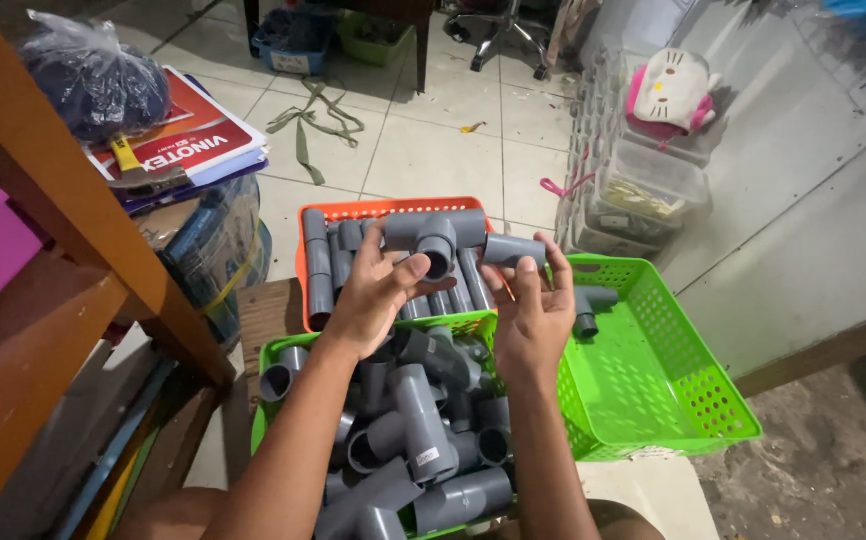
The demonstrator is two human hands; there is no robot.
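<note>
Grey tee fitting (436,236) is being gripped in the left hand (373,295), fingers clasping its body, while the right hand (531,310) is pinching a short grey pipe piece (511,249) just beside the tee's side opening. Below both hands, a green basket (271,352) is brimming with more grey fittings; behind them sits an orange basket (393,207) of pipe lengths.

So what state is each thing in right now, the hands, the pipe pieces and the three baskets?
Left hand: holds grey tee fitting.
Right hand: holds short grey pipe against the tee.
Orange basket: holds straight pipes.
Near green basket: heaped with fittings.
Right green basket: nearly empty, one fitting inside.
</note>
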